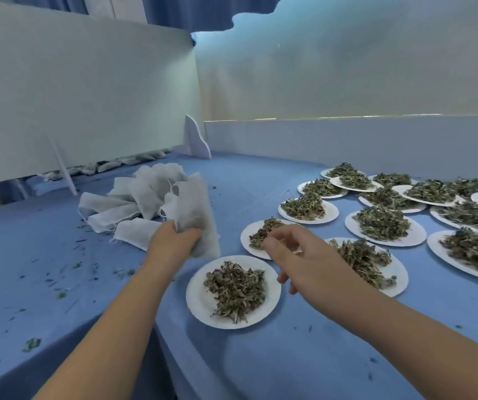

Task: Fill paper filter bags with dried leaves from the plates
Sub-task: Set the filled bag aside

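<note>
Nearest plate sits on the desk between both forearms with a full heap of leaves, and neither hand is touching it. Just past it, the left hand is clenched round the bottom of one bag. The bag's long axis is near upright, top end leaning slightly away, lower corner hanging just above that plate's far rim. Can't tell if the mouth is spread open. The right hand is level with it, fingers loosely curled, fingertips over the near edge of the second plate and its smaller heap. It's blurred, so can't tell whether it's pinching leaves or empty. Key relation: the bag is directly left of the right hand, close by, with the mouth higher than the fingers. My read is the next transfer is a short lift up and left by the right hand, which is the one nearer the leaves, while the left just holds. Risk is spill if the mouth isn't open. Behind the left hand is a pile of empty bags. Further right, more loaded plates overlap toward the back, so the task is far from done.
</note>
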`<action>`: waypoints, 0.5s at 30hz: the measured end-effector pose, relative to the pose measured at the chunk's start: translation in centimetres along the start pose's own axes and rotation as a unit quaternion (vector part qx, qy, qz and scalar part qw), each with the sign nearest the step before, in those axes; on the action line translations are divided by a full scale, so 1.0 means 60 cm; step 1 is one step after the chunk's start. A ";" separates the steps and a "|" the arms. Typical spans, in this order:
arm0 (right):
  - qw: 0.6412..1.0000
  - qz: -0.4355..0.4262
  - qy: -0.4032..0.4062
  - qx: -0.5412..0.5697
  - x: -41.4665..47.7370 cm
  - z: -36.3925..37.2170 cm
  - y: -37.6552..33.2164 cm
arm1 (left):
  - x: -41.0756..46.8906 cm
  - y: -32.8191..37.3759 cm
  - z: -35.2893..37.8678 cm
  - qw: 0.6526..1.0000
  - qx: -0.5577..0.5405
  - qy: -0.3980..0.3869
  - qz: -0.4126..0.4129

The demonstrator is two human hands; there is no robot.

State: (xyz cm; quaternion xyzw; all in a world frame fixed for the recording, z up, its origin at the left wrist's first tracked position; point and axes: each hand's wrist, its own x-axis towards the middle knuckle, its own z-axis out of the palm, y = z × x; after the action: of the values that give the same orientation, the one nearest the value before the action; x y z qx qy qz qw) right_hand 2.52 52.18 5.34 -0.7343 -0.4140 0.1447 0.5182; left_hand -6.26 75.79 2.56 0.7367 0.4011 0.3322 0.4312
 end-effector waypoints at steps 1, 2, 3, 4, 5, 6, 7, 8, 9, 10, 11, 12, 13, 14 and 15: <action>1.000 0.006 0.001 -0.007 0.003 -0.003 0.003 | 0.021 -0.015 -0.001 1.000 0.008 0.003 -0.009; 1.000 0.014 0.004 -0.013 0.005 -0.007 0.005 | 0.038 -0.028 0.000 1.000 0.025 0.006 -0.013; 1.000 0.022 0.008 -0.016 0.008 -0.010 0.007 | 0.051 -0.040 0.005 0.999 0.050 0.009 -0.013; 0.999 0.030 0.011 -0.016 0.010 -0.013 0.008 | 0.061 -0.049 0.012 0.997 0.079 0.012 -0.006; 0.999 0.036 0.012 -0.015 0.013 -0.014 0.009 | 0.070 -0.057 0.019 0.995 0.102 0.017 0.004; 0.999 0.040 0.011 -0.017 0.016 -0.015 0.011 | 0.076 -0.062 0.025 0.992 0.122 0.025 0.014; 0.999 0.041 0.009 -0.019 0.019 -0.016 0.013 | 0.083 -0.066 0.030 0.989 0.138 0.037 0.026; 0.999 0.041 0.006 -0.023 0.020 -0.017 0.014 | 0.090 -0.069 0.034 0.986 0.152 0.049 0.038; 0.999 0.040 0.004 -0.029 0.022 -0.019 0.014 | 0.097 -0.071 0.035 0.983 0.164 0.063 0.046; 0.999 0.039 0.001 -0.035 0.023 -0.020 0.014 | 0.103 -0.073 0.035 0.980 0.178 0.075 0.051; 0.998 0.040 0.001 -0.040 0.023 -0.021 0.013 | 0.108 -0.073 0.033 0.976 0.194 0.084 0.051; 0.998 0.041 0.001 -0.043 0.023 -0.022 0.013 | 0.111 -0.074 0.031 0.972 0.210 0.091 0.046; 0.998 0.041 0.001 -0.045 0.022 -0.024 0.012 | 0.112 -0.073 0.029 0.970 0.219 0.096 0.039; 0.998 0.041 0.001 -0.046 0.021 -0.026 0.013 | 0.111 -0.072 0.027 0.970 0.221 0.100 0.031; 0.998 0.041 0.003 -0.047 0.020 -0.028 0.013 | 0.109 -0.069 0.026 0.971 0.216 0.101 0.024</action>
State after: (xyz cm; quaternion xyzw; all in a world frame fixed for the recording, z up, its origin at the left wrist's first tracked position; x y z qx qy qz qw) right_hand 4.72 51.93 5.60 -0.7746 -0.3881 0.1442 0.4780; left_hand -3.25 82.26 -0.88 0.7847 0.4868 0.3208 0.2107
